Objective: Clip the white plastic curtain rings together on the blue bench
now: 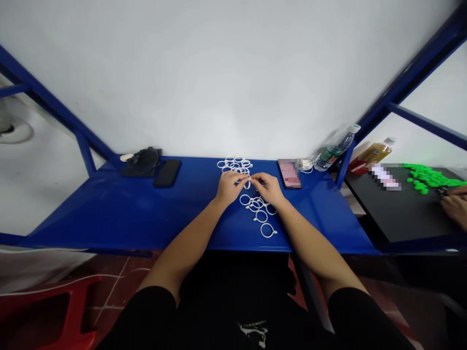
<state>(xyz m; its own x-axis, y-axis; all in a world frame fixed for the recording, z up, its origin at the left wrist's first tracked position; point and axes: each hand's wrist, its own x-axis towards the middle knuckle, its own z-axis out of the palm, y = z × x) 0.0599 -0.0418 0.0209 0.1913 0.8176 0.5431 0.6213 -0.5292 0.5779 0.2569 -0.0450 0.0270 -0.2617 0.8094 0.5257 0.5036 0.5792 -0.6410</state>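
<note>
My left hand (231, 186) and my right hand (269, 187) meet over the middle of the blue table, fingertips pinched together. Between them is a small white ring (247, 184) with a little tab, hanging below the fingertips. Both hands appear closed on it, though the exact contact is partly hidden by the fingers. Behind my left hand lies a cluster of white plastic rings (229, 161), partly covered by that hand. Nearer to me, below my right hand, several more white rings (261, 217) are spread, some overlapping. The nearest single ring (267, 230) lies flat with its tab to the right.
On the blue table (127, 214), a black phone (167, 173) and a dark object (144, 161) lie left. To the right are a lit phone (289, 173), white cable (307, 165) and water bottle (336, 149). Another person's hand (456, 206) is beside green pieces (423, 177).
</note>
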